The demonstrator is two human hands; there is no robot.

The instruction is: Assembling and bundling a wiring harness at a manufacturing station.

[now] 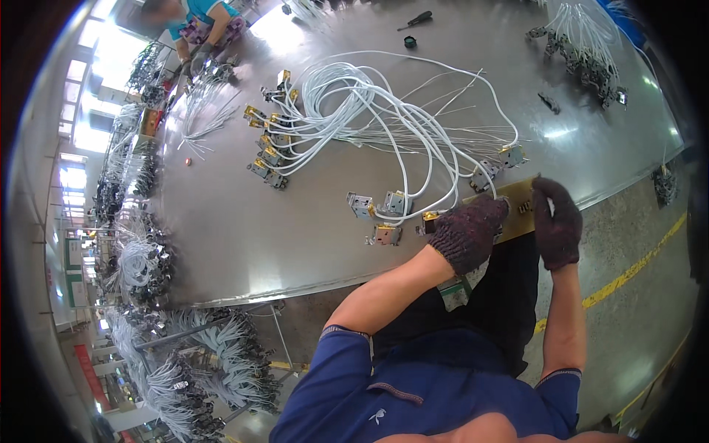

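Both my hands wear dark knitted gloves. My left hand (468,230) rests on the near end of a flat brass-coloured fixture plate (517,198) at the table's edge. My right hand (557,221) grips the plate's right end, fingers curled over it. White cables (399,122) run from the plate area back to a big loose tangle. Small metal switch parts with brass terminals (385,208) lie just left of my left hand.
The shiny metal table (236,229) also carries a row of wired parts (267,148), a screwdriver (416,20) and another wired bundle (583,52) far right. Another person (203,26) works at the far left. Racks of cable bundles (185,369) stand left.
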